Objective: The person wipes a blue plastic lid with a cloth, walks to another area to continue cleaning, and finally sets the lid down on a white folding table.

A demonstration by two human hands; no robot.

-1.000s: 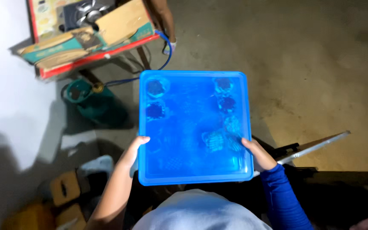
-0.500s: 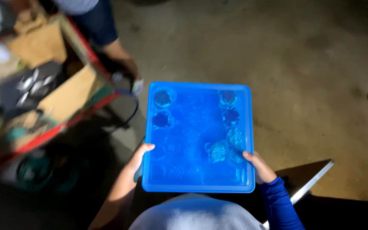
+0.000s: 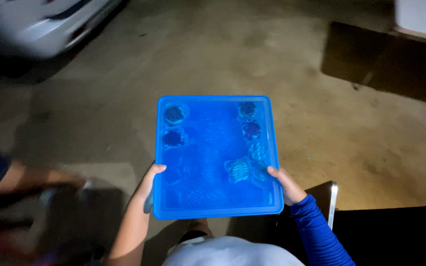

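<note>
Clearly both hands grip the blue tray [image 3: 213, 143] by its near corners, left hand [image 3: 150, 183] and right hand [image 3: 283, 184] clenched on the rim, above the concrete floor [image 3: 321, 123]; level carrying should keep the small moulds [image 3: 242, 168] inside from sliding.

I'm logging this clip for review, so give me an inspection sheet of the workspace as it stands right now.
Surface: bare concrete floor, stained, dimly lit.
Job's things: blue plastic container with a translucent lid, held level; small dark and patterned items show through the lid, kinds unclear.
Clutter: nothing seen on the floor near the container.
Grippers: left hand grips the container's left edge; right hand, blue sleeve, grips its right edge.
Cables: nothing seen.
Surroundings: blurred pale car top left; another person's leg at left; dark table edge at lower right.
</note>
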